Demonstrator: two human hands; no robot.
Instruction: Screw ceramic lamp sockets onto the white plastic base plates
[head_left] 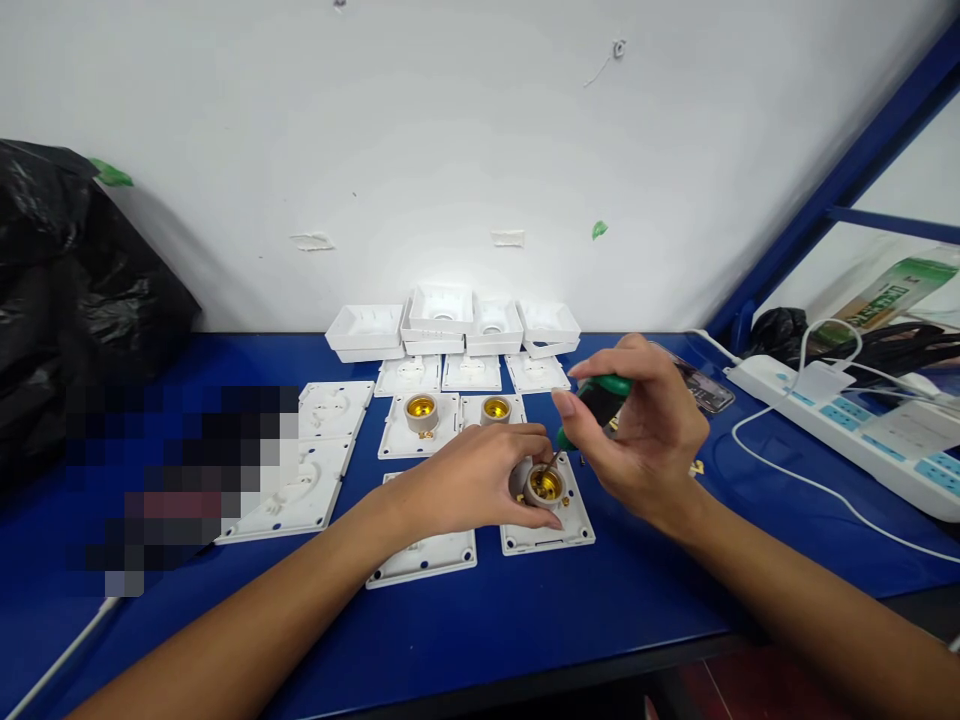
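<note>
The left hand (pixel 487 478) is curling around a round lamp socket (pixel 546 484), its thumb pressing along the near side and its fingers closing over the far side, probably so that the socket is not turning or sliding. That socket is sitting on a white square base plate (pixel 576 528), which is lying flat on the blue table (pixel 600 630) at the near middle, within easy reach of both hands. The right hand (pixel 645 430) is gripping a green-and-black screwdriver (pixel 606 393) by its handle between thumb and fingers, tilting it so that the shaft is slanting down to the left into the socket's brass-coloured mouth. Whether the tip is resting on a screw is too small to tell.

Farther off, two more sockets are standing on their own plates, one at left (pixel 421 412) and one at right (pixel 495 410), perhaps being kept in order by this spacing. White square boxes (pixel 439 305) are stacking up by the wall, seemingly leaving the near side for handwork.
</note>
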